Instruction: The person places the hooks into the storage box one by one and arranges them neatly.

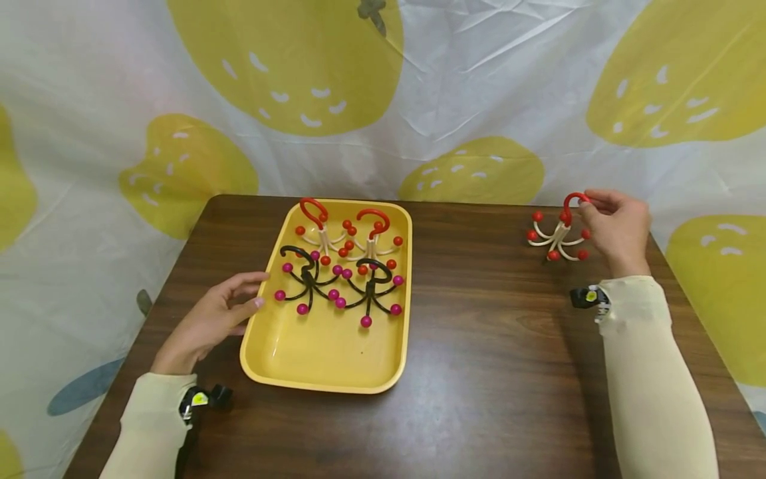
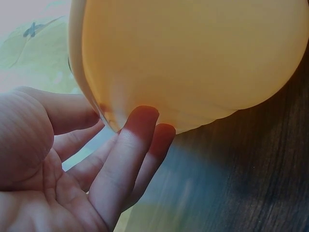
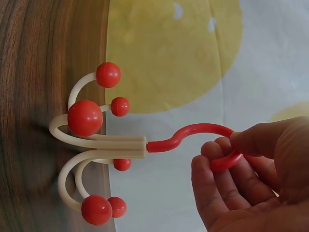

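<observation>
My right hand [image 1: 619,223] pinches the curved red top of a multi-arm hanging hook [image 3: 120,145] with cream arms and red ball tips. It is upright at the table's right side; whether its arms touch the wood I cannot tell. Thumb and fingertips of my left hand [image 1: 209,319] touch the outer side of a yellow tray [image 1: 326,386], fingers fairly straight in the left wrist view. Inside the tray, two red-topped cream hooks [image 1: 324,239] stand at the back. Two black hooks with magenta balls [image 1: 308,278] are in front of them.
The dark wooden table [image 1: 479,372] extends between the tray and my right hand. A white curtain with yellow fruit prints [image 1: 467,100] hangs directly behind the table's back edge and continues down both sides.
</observation>
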The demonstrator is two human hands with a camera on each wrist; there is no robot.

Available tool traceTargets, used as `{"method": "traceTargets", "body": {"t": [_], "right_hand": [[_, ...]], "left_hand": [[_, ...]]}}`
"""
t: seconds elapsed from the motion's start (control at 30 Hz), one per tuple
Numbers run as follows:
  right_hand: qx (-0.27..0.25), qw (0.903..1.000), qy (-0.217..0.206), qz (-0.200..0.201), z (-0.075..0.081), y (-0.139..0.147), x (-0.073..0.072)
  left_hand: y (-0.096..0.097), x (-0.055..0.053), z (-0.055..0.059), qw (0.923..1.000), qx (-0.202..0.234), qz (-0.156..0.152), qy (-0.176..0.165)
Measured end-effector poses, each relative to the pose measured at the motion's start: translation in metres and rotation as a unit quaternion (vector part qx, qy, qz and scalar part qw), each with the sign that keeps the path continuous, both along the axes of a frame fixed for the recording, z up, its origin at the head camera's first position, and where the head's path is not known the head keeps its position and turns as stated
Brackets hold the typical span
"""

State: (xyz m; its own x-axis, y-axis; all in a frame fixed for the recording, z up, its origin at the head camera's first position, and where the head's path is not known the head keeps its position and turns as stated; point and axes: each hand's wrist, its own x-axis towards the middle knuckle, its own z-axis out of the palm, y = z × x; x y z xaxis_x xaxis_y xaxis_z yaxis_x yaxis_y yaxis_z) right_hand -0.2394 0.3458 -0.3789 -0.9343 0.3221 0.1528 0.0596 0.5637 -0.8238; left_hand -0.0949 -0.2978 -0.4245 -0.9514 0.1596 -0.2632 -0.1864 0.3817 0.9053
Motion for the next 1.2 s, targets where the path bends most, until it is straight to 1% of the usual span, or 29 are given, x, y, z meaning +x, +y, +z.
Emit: {"method": "traceTargets", "body": {"t": [0.23,0.37,0.6,0.87,1.03,1.2], "right_hand": [[-0.019,0.9998,0.004,0.003,0.003,0.0,0.006],[-0.03,0.9994,0.016,0.005,0.006,-0.003,0.009],[-0.041,0.9986,0.032,-0.005,0.012,-0.012,0.016],[-0.024,0.9969,0.075,-0.008,0.019,-0.028,0.023],[0.004,0.9943,0.106,0.002,0.022,-0.041,0.029],[0.011,0.9921,0.124,0.012,0.028,-0.054,0.036]], "left_hand": [[-0.001,-0.001,-0.001,1.0,0.001,-0.001,0.0],[-0.001,-0.001,-0.001,1.0,0.0,-0.002,-0.001],[-0.001,-0.001,-0.002,1.0,0.0,-0.004,0.002],[-0.002,-0.001,-0.001,1.0,-0.001,-0.005,0.003],[-0.001,-0.001,0.0,1.0,-0.003,-0.004,0.004],[-0.001,0.0,-0.001,1.0,-0.005,-0.001,0.003]]}}
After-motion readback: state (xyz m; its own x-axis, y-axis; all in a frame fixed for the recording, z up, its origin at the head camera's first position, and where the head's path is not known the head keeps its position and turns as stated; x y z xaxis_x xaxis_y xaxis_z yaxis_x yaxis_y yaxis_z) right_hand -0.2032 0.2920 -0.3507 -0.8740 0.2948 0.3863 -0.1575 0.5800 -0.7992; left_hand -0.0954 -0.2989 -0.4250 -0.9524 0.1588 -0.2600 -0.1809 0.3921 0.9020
